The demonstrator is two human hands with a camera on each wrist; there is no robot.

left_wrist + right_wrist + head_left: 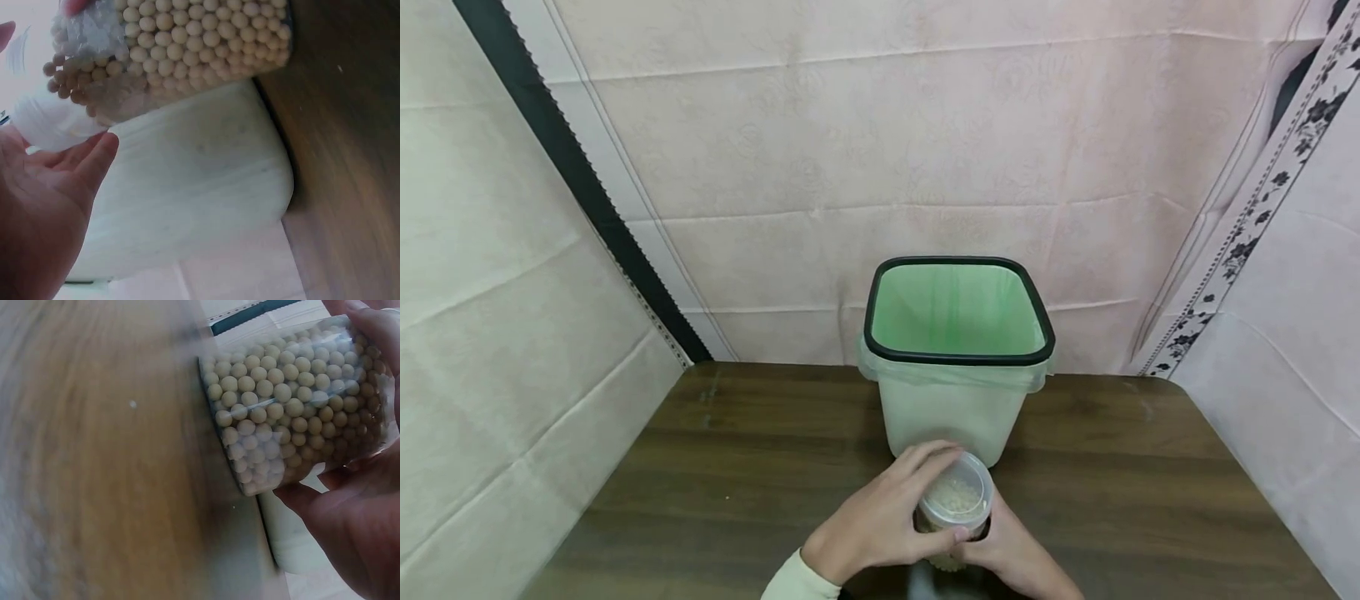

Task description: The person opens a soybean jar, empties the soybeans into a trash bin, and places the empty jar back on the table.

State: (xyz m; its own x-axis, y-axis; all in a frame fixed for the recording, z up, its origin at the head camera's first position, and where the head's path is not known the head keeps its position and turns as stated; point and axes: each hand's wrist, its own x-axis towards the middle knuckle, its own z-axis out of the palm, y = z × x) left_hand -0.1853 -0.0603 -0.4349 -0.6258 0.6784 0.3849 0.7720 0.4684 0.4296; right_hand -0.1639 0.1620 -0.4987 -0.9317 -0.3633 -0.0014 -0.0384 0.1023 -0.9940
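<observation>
1. One pale cloth (490, 267) hangs at far left, with a dark strip (580, 175) along its edge, beside the brown wood-grain surface (737, 483).
2. Left hand (883, 517), in a pale sleeve (801, 581): its fingers are bent round the clear lid (957, 492), spread about as wide as the lid, probably to steady or turn it.
3. Near the middle, at the surface's near side: a clear jar (294, 406) packed with pale round beans, perhaps soybeans. Whether its base touches the surface, I cannot tell.
4. Just beyond the jar, an open-topped, pale green wastebin (955, 408) stands upright. Its black rim ring (958, 359) seems to pin down a clear liner.
5. Right hand (1011, 550): its fingers are wrapped round the jar's body, likely bracing it while the other hand has the lid.
6. Far right, another pale cloth (1285, 325) has a dark floral border (1240, 246).
</observation>
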